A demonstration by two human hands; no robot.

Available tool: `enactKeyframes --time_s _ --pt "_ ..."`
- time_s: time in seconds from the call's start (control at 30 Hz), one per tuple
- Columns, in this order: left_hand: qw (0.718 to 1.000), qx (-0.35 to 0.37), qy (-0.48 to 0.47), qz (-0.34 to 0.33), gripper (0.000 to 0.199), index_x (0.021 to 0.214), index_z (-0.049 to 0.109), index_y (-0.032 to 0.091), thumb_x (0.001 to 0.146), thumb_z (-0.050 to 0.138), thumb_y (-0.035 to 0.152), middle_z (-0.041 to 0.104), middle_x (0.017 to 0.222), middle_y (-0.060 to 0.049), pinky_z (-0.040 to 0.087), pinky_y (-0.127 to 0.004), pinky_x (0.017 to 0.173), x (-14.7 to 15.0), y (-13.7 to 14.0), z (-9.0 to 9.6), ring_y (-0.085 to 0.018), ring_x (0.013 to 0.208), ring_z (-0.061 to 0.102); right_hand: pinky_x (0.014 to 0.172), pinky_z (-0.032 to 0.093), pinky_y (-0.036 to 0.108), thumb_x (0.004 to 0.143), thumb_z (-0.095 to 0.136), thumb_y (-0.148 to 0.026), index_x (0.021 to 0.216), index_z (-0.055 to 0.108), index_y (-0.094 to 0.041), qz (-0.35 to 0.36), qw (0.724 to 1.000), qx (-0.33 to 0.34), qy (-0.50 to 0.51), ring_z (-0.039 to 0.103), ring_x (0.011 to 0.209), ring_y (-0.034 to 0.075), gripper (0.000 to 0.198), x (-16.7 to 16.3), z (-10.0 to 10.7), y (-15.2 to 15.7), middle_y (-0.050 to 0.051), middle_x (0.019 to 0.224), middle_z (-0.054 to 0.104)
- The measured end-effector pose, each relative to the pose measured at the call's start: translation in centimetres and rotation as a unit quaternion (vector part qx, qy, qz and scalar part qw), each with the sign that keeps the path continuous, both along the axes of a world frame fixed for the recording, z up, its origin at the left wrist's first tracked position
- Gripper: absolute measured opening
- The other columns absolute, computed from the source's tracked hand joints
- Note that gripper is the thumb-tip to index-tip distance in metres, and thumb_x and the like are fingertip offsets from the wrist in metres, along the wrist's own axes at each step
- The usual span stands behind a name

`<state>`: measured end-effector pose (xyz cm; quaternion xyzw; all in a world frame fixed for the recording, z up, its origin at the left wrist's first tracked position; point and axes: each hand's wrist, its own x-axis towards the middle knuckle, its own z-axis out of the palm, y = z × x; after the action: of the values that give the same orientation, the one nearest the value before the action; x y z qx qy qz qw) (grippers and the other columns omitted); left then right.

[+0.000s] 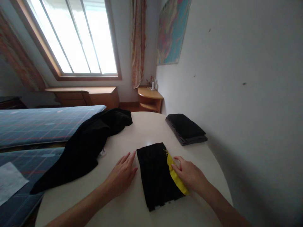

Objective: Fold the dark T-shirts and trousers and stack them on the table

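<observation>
In front of me a black garment with a yellow part [156, 176] lies folded into a rectangle on the white round-ended table [113, 208]. Beside its left edge is my left hand [121, 173], fingers stretched out, holding nothing. My right hand [188, 171] pinches the yellow right edge between thumb and fingers; the undersides of those fingers are hidden. Farther back on the right sits a neat stack of folded dark cloth [186, 127], black over grey. A loose black garment [80, 151] sprawls over the table's left side.
Blue plaid mattresses [47, 124] adjoin the table on the left, with a white sheet of paper [10, 181] on one. The white wall [248, 110] runs close along the right. A wooden corner shelf [150, 94] and a low wooden desk [94, 91] stand at the back.
</observation>
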<state>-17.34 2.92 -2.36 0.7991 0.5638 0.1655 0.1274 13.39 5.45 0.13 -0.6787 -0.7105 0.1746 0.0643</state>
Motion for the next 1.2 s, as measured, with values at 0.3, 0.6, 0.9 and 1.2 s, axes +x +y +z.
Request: enactKeyframes --time_s 0.3,0.6,0.9,1.2 --pt "0.858 -0.24 -0.446 0.083 0.078 0.153 0.033 0.021 0.084 0.067 0.036 0.043 0.154 -0.014 0.034 -0.047 0.117 4.1 -2.3 2.1 -0.033 0.139 0.044 0.071 0.043 0.03 0.095 0.048 -0.047 0.113 0.068 -0.023 -0.005 1.0 0.024 0.011 0.07 0.092 0.024 0.036 -1.4 0.8 0.8 0.008 0.101 0.075" --pt "0.646 -0.365 -0.63 0.228 0.064 0.139 0.045 0.024 0.078 0.064 0.023 0.061 0.128 -0.012 0.054 -0.033 0.076 5.0 -2.2 4.1 -0.021 0.094 0.066 0.07 0.045 0.033 0.094 0.047 -0.052 0.1 0.066 -0.02 -0.023 0.999 -0.021 -0.027 0.07 0.093 0.029 0.038 -1.8 1.0 0.8 0.012 0.1 0.075" --pt "0.669 -0.373 -0.604 0.221 0.071 0.149 0.039 0.028 0.08 0.057 0.022 0.057 0.133 -0.011 0.054 -0.032 0.077 6.3 -2.6 5.6 -0.025 0.116 0.057 0.092 0.048 0.035 0.089 0.053 -0.038 0.121 0.062 -0.019 0.025 0.986 0.011 0.167 0.066 0.109 0.027 0.038 -1.4 0.5 -0.4 0.014 0.119 0.07" --pt "0.778 -0.334 -0.524 0.098 0.097 0.157 0.025 0.029 0.07 0.068 0.025 0.038 0.156 -0.01 0.05 -0.04 0.096 7.6 -2.0 5.2 -0.027 0.113 0.061 0.116 0.034 0.043 0.084 0.053 -0.032 0.135 0.059 -0.021 0.066 0.941 0.063 0.326 0.052 0.132 0.025 0.052 -0.1 -1.3 -0.7 0.01 0.139 0.059"
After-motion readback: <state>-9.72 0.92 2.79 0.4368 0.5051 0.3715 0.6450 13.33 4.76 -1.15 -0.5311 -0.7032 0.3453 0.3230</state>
